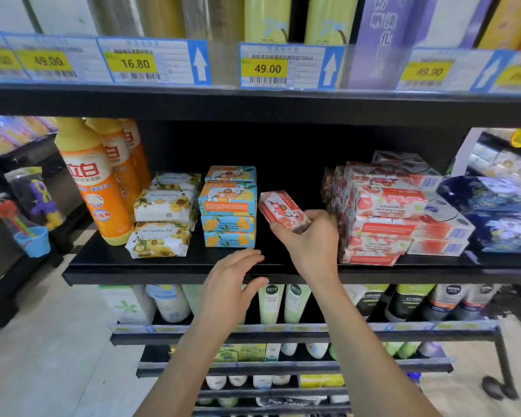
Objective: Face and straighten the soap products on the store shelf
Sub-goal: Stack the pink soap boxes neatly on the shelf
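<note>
While the red soap box (283, 210) hangs tilted in the air above the gap in the middle of the shelf (151, 267), the step in hand looks to be the placing of a single bar: it is lifted and not yet set down. The right hand (312, 239) pinches it by its near end, thumb on one side and fingers curled round the other. Its long side runs away and to the left, with its printed red-and-white face turned up and askew. It is a small, stiff-edged card box with a fruit picture at the held end. The left hand (232, 278) is spread and flat at the shelf's front edge and holds nothing; whether it touches the edge I cannot tell. Its fingertips are near the foot of the blue-and-orange soap stack (228, 206). The next move, as I judge it, calls for turning the box square to the front and lowering it either beside that stack or onto the red soap pile (385, 215) at the right. That pile lies jumbled, with boxes at mixed angles and some print upside down. Further left are floral-wrapped soaps (163, 215), a little skewed, and orange detergent bottles (94, 182). Dark blue packs (500, 212) lie just right of the red pile.
</note>
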`<state>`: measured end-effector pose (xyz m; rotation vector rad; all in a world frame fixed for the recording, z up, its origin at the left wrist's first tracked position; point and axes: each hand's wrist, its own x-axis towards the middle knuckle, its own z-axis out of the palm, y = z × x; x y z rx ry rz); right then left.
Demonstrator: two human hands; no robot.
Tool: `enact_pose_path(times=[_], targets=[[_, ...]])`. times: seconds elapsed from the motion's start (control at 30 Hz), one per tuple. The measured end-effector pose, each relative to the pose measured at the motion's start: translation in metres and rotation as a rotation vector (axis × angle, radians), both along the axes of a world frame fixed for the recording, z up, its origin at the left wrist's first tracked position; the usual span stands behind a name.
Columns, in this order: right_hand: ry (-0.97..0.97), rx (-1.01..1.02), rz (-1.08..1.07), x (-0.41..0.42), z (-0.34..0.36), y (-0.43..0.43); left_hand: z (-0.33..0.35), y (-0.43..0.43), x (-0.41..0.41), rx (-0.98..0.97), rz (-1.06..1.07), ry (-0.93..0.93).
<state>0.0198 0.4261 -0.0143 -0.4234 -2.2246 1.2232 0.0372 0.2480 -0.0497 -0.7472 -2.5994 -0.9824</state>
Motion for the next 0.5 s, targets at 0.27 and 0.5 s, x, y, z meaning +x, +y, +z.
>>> enact_pose_path(times=[0.27,0.5], targets=[[0.122,-0.096,0.05,0.087,0.01,-0.011,0.015,0.001,0.01,0.129,-0.003,-0.064],[0.111,0.037,0.295,0.12,0.013,0.013,0.046,-0.005,0.031,0.793,-0.23,-0.571]])
